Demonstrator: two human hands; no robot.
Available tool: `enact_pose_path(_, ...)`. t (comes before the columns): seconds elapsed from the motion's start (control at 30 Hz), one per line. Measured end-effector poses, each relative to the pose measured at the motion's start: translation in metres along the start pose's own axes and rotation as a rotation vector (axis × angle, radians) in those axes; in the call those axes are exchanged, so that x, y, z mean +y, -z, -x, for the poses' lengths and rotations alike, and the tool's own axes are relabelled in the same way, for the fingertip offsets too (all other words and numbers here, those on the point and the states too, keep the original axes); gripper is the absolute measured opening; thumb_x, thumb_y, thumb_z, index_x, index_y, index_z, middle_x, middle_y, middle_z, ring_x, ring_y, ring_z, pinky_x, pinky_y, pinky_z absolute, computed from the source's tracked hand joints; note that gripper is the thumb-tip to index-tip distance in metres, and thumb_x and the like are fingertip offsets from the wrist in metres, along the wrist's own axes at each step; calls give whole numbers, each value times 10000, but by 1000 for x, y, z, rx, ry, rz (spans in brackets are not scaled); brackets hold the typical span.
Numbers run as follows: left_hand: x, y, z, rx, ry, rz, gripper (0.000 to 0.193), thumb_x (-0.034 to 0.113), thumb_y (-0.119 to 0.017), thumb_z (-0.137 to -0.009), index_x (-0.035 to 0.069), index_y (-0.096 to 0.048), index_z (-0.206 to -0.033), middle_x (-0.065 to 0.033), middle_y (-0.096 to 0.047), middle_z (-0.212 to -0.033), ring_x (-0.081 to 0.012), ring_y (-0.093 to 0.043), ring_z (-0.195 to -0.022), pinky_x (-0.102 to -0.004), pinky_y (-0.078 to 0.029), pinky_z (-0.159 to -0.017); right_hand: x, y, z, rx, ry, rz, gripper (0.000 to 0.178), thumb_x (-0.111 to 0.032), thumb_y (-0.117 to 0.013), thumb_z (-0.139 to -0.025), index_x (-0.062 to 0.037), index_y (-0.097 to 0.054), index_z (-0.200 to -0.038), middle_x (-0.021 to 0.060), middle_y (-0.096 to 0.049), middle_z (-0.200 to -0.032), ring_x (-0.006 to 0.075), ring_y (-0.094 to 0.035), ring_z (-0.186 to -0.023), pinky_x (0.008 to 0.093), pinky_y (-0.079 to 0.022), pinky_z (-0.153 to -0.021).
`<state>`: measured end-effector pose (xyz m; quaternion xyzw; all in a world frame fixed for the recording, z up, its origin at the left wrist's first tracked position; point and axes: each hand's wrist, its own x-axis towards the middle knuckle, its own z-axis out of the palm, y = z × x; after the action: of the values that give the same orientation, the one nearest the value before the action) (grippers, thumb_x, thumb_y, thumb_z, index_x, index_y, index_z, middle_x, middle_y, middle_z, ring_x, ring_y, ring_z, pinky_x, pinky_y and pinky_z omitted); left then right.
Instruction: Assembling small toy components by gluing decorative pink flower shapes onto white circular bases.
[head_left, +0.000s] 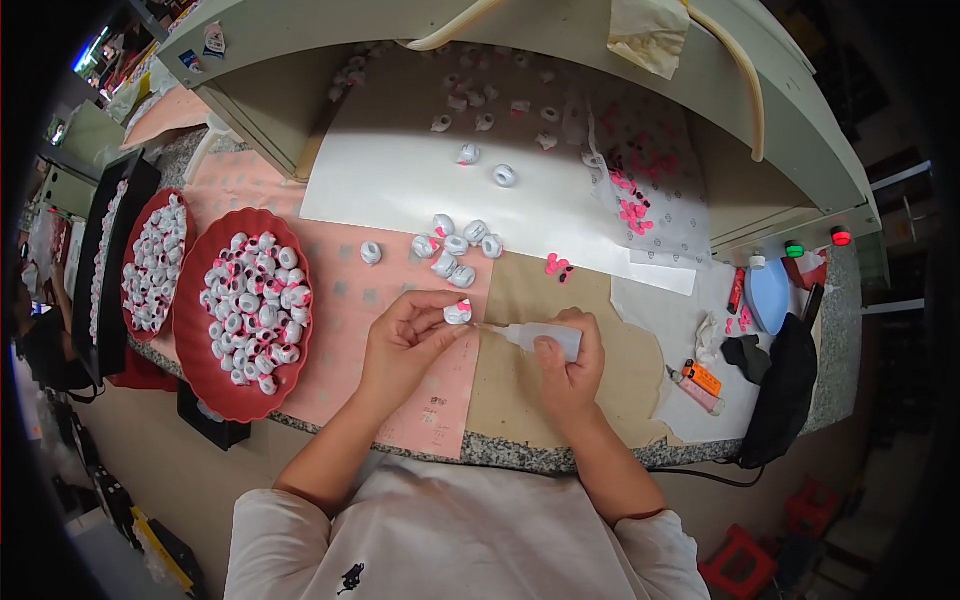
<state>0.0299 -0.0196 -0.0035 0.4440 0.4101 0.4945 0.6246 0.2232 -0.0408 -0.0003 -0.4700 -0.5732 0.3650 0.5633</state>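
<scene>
My left hand (410, 335) pinches a small white rounded piece with a pink patch (458, 313) between thumb and fingertips. My right hand (572, 365) is closed around a translucent squeeze bottle (545, 340), tilted on its side. Its thin nozzle points left and ends close to the white piece; whether the two touch I cannot tell. Beyond my left hand sits a cluster of similar white pieces (455, 245), some with pink on them. A few loose pink and dark bits (559, 266) lie on the brown sheet (520, 400) just past the bottle.
Left, a red scalloped tray (183, 330) holds many white and pink pieces, with a second red tray (128, 290) beside it. A grey hood (400, 25) arches over the far side. At right lie an orange lighter (702, 377), a blue dish (768, 298) and black cloth (780, 400).
</scene>
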Motion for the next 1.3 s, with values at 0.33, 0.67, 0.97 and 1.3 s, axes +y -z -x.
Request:
enact_pose_path(0.33,13,8,4,-15,40,3,300,-83,-592,-824,-39,-526,-1114,-90,-604,-1064,-139,-602,-969,-284,-525,-826,2,23,-34,230,-196,-182,231,-38,-623,-828,-40,-419,-934,81,-591,-881,116,-579,-702,243,-486,-600)
enact_pose_path(0.67,17,22,15,9,46,27,341,-52,-588,-843,-28,-521,-1177,-94,-598,-1081,-129,-595,-977,-251,-494,-850,-7,2,-50,9,-78,822,185,-121,-685,-800,12,-563,-839,82,-559,-737,138,-562,-689,309,-460,-643)
enact_pose_path(0.97,11,55,29,-76,34,30,335,-32,-604,-839,-21,-548,-1169,-88,-596,-1089,-139,-604,-962,-258,-505,-840,-25,-41,-5,-175,-566,-180,125,-38,-611,-845,-5,-549,-949,95,-633,-841,102,-569,-704,231,-466,-599)
enact_pose_path(1.3,12,54,33,-126,-40,-103,317,-61,-574,-842,6,-566,-1152,-102,-565,-1160,-167,-590,-1010,-282,-507,-851,-22,-62,3,-311,-686,-398,114,-19,-601,-855,3,-563,-961,80,-618,-870,135,-601,-736,263,-520,-673)
